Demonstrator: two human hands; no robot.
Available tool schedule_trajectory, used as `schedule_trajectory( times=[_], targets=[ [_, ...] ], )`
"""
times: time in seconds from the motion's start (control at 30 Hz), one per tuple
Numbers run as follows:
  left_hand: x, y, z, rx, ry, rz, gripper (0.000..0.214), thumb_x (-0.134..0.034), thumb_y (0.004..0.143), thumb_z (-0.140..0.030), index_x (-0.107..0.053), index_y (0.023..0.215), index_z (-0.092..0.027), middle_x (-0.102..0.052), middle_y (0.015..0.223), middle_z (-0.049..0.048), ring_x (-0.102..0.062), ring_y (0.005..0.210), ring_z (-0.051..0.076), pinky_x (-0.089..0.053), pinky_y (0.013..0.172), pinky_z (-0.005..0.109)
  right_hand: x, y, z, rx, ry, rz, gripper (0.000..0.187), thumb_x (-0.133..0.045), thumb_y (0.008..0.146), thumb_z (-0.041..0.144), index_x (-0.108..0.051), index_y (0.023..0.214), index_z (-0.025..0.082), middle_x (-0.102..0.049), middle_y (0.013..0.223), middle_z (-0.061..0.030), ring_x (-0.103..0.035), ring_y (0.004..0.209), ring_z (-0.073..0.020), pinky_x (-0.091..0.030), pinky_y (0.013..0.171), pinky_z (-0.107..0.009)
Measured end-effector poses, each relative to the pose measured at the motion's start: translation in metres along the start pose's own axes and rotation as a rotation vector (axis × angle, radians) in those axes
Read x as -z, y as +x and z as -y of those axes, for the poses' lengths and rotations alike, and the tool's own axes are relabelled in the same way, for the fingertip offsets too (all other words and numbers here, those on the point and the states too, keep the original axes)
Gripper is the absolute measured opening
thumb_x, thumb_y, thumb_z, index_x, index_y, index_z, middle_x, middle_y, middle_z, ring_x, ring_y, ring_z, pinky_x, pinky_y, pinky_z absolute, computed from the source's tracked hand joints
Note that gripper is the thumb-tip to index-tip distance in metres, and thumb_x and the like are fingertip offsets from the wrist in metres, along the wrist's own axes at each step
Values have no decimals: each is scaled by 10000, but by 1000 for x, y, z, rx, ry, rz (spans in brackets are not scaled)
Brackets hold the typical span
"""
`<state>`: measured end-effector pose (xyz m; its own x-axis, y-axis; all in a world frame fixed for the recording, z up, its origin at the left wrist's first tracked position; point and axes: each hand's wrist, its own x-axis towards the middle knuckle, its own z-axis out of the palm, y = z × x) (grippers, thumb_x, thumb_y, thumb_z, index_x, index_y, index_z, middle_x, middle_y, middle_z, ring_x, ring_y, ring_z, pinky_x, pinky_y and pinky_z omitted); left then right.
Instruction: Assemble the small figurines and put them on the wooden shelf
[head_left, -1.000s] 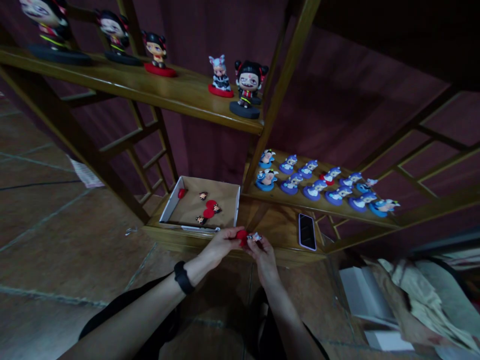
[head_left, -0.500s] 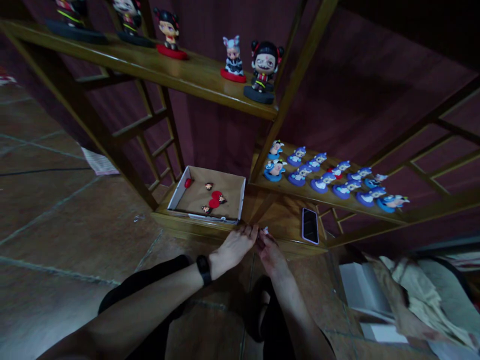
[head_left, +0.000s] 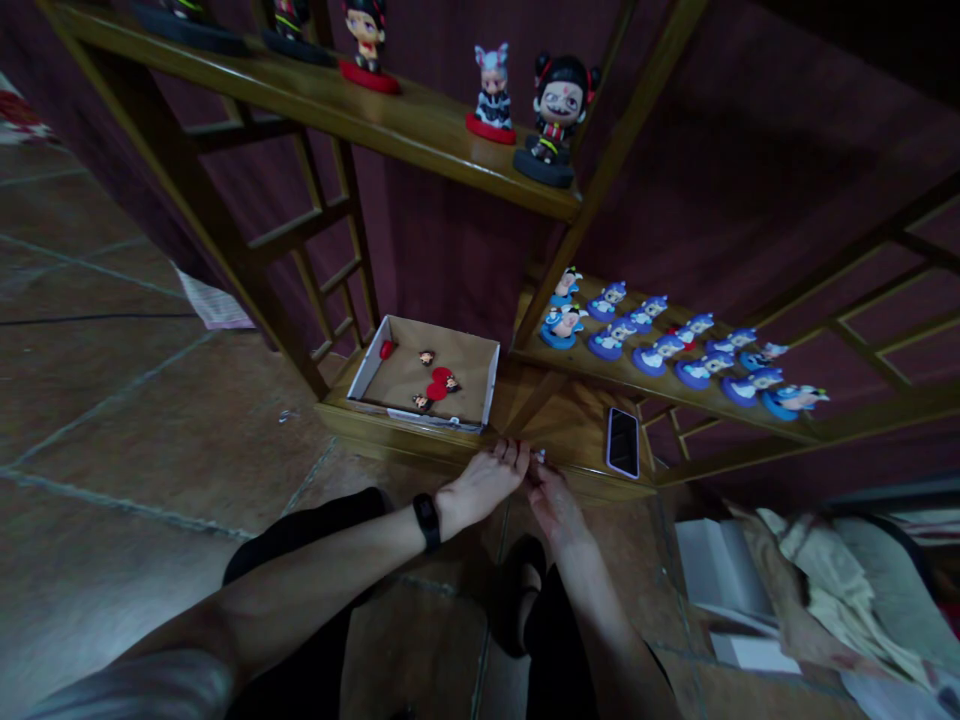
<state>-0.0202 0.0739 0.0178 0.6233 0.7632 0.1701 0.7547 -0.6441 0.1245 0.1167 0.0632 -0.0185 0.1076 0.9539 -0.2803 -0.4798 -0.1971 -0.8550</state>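
My left hand (head_left: 491, 482), with a black band on the wrist, meets my right hand (head_left: 553, 503) at the front edge of the bottom shelf. The fingers of both are closed and touch each other. A small pale piece (head_left: 541, 456) peeks out at the fingertips of my right hand; most of it is hidden, and its kind does not show. What my left fingers grip is covered by the hand. Just beyond my left hand, a shallow cardboard box (head_left: 491, 392) holds several small dark-haired figurine parts (head_left: 427, 357) and red discs (head_left: 437, 391).
A phone (head_left: 622, 443) lies on the bottom shelf (head_left: 574, 410) at the right. Several blue and purple figurines (head_left: 658, 354) stand in rows on the middle shelf. The upper shelf carries larger figurines (head_left: 557, 105). White boxes (head_left: 724, 570) and cloth (head_left: 817, 570) lie on the floor at right.
The view has shifted slightly, so the shelves sit differently in the picture. My hands stay together at the shelf edge, with only a small change in the fingers.
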Motion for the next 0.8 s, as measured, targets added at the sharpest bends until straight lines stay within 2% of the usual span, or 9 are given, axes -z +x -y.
schedule_trajectory(
  times=[0.13,0.23,0.3,0.4,0.47,0.57,0.67,0.8],
  targets=[
    [1,-1,-2,-33,-19,-2,474,-303,810,-5,-361,1279,-34,-468,1254,259,-460,1174,298,-438,863,408,2,-2,2,-21,42,11,123,-621,624,233,-662,737,251,-684,907,-16,-597,937,-206,-430,896,-388],
    [2,-2,-1,4,-128,21,499,-330,799,-6,-363,1293,-70,-479,1256,237,-474,1163,280,-439,858,400,1,-4,2,-14,66,1,122,-640,610,218,-659,727,249,-688,878,-11,-612,897,-197,-445,878,-369],
    [1,0,3,86,-292,31,483,-356,804,-35,-407,1278,-112,-561,1174,190,-546,1074,254,-451,830,368,-1,-6,3,-15,67,-13,129,-664,602,220,-655,728,243,-689,862,-15,-619,882,-195,-462,845,-355],
    [-5,8,13,283,-690,1,373,-421,802,-106,-554,1147,-160,-668,970,101,-620,895,204,-465,775,297,-5,-7,6,-15,45,-65,176,-706,594,251,-644,757,228,-684,847,-13,-625,857,-182,-483,782,-330],
    [-9,14,20,419,-1018,-14,296,-488,761,-136,-624,1024,-146,-689,881,71,-627,828,186,-474,731,262,-8,-7,8,13,-2,-104,220,-726,590,270,-633,783,219,-675,845,-3,-621,830,-163,-485,757,-308],
    [-10,19,27,581,-1432,48,273,-571,693,-178,-650,944,-106,-693,812,59,-629,763,176,-487,683,257,-10,-6,12,53,-118,-129,252,-724,602,311,-628,807,199,-661,845,-5,-605,788,-141,-482,715,-274],
    [-5,18,30,658,-1632,123,301,-636,635,-209,-665,912,-95,-693,808,68,-632,775,179,-490,702,270,-11,-3,14,100,-211,-130,296,-702,622,357,-628,847,180,-649,850,-20,-589,759,-137,-479,672,-258],
    [-1,16,29,675,-1703,157,299,-675,599,-243,-682,860,-97,-696,816,86,-638,789,192,-491,707,278,-12,1,14,148,-279,-115,349,-684,629,371,-614,906,170,-640,849,-25,-584,750,-141,-484,700,-280]
  ],
)
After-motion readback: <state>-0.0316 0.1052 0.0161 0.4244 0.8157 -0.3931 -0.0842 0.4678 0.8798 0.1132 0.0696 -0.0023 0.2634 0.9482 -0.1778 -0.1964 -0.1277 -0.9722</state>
